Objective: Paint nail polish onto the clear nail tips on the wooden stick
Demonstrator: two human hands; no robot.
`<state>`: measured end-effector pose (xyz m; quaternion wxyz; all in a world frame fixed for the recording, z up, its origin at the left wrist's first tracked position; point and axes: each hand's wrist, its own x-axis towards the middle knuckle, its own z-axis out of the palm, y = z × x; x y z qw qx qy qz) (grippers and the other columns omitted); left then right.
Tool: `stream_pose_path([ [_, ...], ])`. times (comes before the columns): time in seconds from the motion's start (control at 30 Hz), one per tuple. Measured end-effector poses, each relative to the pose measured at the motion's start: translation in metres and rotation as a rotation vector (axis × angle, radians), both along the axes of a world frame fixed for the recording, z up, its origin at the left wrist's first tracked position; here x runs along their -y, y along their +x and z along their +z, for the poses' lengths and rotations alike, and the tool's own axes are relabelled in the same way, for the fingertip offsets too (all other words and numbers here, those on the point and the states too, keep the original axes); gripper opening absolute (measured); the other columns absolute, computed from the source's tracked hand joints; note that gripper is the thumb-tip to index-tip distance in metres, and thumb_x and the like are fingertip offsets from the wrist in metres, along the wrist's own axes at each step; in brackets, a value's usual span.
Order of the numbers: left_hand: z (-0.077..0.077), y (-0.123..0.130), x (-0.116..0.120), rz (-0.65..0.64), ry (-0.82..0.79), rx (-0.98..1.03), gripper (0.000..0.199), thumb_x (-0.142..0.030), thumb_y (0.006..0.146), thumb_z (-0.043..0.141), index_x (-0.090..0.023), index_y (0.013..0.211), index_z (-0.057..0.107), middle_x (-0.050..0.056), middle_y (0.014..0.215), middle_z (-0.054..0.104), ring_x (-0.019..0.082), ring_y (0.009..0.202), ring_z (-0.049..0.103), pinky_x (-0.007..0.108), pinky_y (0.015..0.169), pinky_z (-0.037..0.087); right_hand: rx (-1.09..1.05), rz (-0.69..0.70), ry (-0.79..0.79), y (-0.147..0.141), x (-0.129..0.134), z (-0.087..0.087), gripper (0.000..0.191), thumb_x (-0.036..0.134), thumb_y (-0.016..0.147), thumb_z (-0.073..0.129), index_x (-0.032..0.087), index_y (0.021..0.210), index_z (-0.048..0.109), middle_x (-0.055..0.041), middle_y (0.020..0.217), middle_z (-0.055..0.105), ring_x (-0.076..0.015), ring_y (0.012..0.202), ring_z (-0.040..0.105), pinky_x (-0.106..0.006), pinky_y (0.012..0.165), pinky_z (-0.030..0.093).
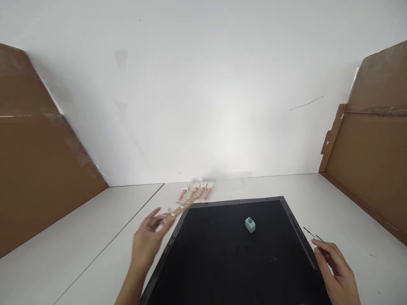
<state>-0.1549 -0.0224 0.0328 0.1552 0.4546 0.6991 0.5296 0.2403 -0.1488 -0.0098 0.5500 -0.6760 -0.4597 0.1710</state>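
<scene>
My left hand is over the left edge of the black mat, thumb and fingers apart. By its fingertips a narrow tan strip with small white pieces runs away toward the back; it is partly blurred, and I see no firm grip on it. Just beyond lie several small white-headed pieces with pink-orange stems. At the right, my right hand pinches a slim metal tool with a thin dark tip, pointing up and left; its exact kind is unclear. A small mint-green block with a round metal part on top sits on the mat.
The black mat has grey taped edges and lies on a white table with a seam at left. A white wall rises behind. Brown cardboard panels stand at the left and right.
</scene>
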Motion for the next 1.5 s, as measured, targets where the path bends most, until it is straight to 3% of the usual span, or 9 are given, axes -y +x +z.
stream_pose_path([
  [0.17, 0.006, 0.092, 0.0, -0.689, -0.147, 0.374, 0.061, -0.029, 0.048, 0.073, -0.017, 0.105, 0.054, 0.0, 0.074, 0.067, 0.021, 0.077, 0.063, 0.033, 0.076, 0.049, -0.232, -0.01, 0.048, -0.006, -0.04, 0.033, 0.033, 0.052, 0.071, 0.06, 0.022, 0.083, 0.065, 0.0012, 0.056, 0.051, -0.0179, 0.056, 0.052, -0.028, 0.055, 0.049],
  [0.33, -0.034, 0.151, -0.001, -1.088, -0.235, 0.266, 0.055, -0.021, 0.051, 0.071, -0.017, 0.104, 0.055, 0.002, 0.078, 0.069, 0.02, 0.079, 0.062, 0.035, 0.085, 0.043, -0.31, 0.129, 0.075, -0.015, -0.097, 0.051, 0.031, 0.049, 0.076, 0.056, 0.02, 0.084, 0.064, 0.0036, 0.053, 0.046, -0.0149, 0.052, 0.046, -0.029, 0.055, 0.045],
  [0.53, -0.069, 0.15, -0.02, -1.159, -0.376, 0.018, 0.06, -0.019, 0.054, 0.069, -0.022, 0.111, 0.053, 0.002, 0.091, 0.072, 0.023, 0.091, 0.06, 0.036, 0.093, 0.037, -0.296, 0.328, -0.002, -0.039, -0.153, 0.051, 0.033, 0.05, 0.075, 0.057, 0.019, 0.084, 0.065, 0.0029, 0.057, 0.051, -0.0128, 0.048, 0.047, -0.026, 0.049, 0.042],
  [0.67, -0.066, 0.145, -0.039, -1.096, -0.508, -0.099, 0.059, -0.013, 0.055, 0.064, -0.021, 0.112, 0.051, 0.004, 0.096, 0.07, 0.025, 0.099, 0.055, 0.039, 0.095, 0.035, -0.276, 0.397, -0.069, -0.048, -0.174, 0.033, 0.037, 0.053, 0.077, 0.053, 0.02, 0.091, 0.063, 0.0035, 0.057, 0.051, -0.0125, 0.047, 0.047, -0.027, 0.052, 0.042],
  [0.9, -0.061, 0.133, -0.067, -1.323, -0.554, -0.142, 0.051, -0.006, 0.051, 0.063, -0.022, 0.099, 0.055, 0.005, 0.103, 0.061, 0.022, 0.095, 0.054, 0.033, 0.087, 0.041, -0.227, 0.409, -0.165, -0.044, -0.183, 0.004, 0.032, 0.049, 0.081, 0.052, 0.021, 0.097, 0.054, 0.0041, 0.059, 0.052, -0.0126, 0.048, 0.047, -0.025, 0.049, 0.041],
  [1.1, -0.046, 0.109, -0.081, -1.101, -0.607, -0.069, 0.036, -0.009, 0.067, 0.048, -0.022, 0.098, 0.058, 0.003, 0.1, 0.061, 0.02, 0.099, 0.055, 0.034, 0.091, 0.039, -0.045, 0.338, -0.136, -0.041, -0.187, 0.002, 0.023, 0.045, 0.081, 0.053, 0.022, 0.083, 0.057, 0.0043, 0.053, 0.048, -0.0146, 0.05, 0.05, -0.024, 0.049, 0.043],
  [1.27, -0.041, 0.132, -0.103, -0.929, -0.573, -0.105, 0.039, -0.017, 0.071, 0.049, -0.018, 0.109, 0.055, 0.01, 0.106, 0.062, 0.023, 0.094, 0.057, 0.035, 0.08, 0.044, 0.048, 0.273, -0.094, -0.041, -0.19, 0.004, 0.024, 0.044, 0.078, 0.055, 0.021, 0.08, 0.06, 0.0031, 0.052, 0.05, -0.0141, 0.046, 0.048, -0.022, 0.042, 0.041],
  [1.37, -0.047, 0.146, -0.114, -1.047, -0.477, 0.009, 0.05, -0.007, 0.064, 0.049, -0.022, 0.111, 0.055, 0.007, 0.118, 0.061, 0.022, 0.108, 0.053, 0.035, 0.09, 0.039, 0.075, 0.284, -0.091, -0.044, -0.189, 0.007, 0.024, 0.044, 0.076, 0.057, 0.02, 0.078, 0.061, 0.0028, 0.052, 0.051, -0.0142, 0.045, 0.048, -0.022, 0.041, 0.041],
  [1.5, -0.056, 0.149, -0.118, -1.13, -0.422, 0.043, 0.052, -0.001, 0.059, 0.047, -0.022, 0.105, 0.059, 0.007, 0.11, 0.064, 0.021, 0.104, 0.056, 0.037, 0.092, 0.039, 0.119, 0.293, -0.085, -0.049, -0.188, 0.01, 0.022, 0.043, 0.076, 0.057, 0.021, 0.077, 0.062, 0.002, 0.053, 0.053, -0.015, 0.046, 0.05, -0.023, 0.042, 0.042],
])
